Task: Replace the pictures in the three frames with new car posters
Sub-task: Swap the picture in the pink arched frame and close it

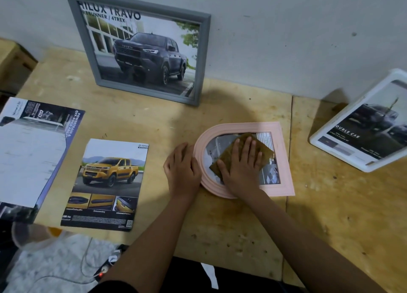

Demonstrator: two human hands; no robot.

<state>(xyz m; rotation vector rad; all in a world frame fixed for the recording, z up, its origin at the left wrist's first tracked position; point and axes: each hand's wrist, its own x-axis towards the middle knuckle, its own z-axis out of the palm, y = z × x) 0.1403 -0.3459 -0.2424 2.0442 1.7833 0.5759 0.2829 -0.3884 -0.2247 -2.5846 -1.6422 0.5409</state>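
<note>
Where the right hand point(241, 166) presses cloth point(225, 157), the pink frame point(285, 160) holds a picture point(270, 175).

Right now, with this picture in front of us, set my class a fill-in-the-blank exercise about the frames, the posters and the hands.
1. The right hand presses a cloth onto the arched frame, whose colour is ____.
2. The grey frame leans against the ____.
3. The loose poster on the table shows a ____ truck.
4. The white frame stands to the ____ of the arched frame.
Missing words: pink, wall, yellow, right.
</note>
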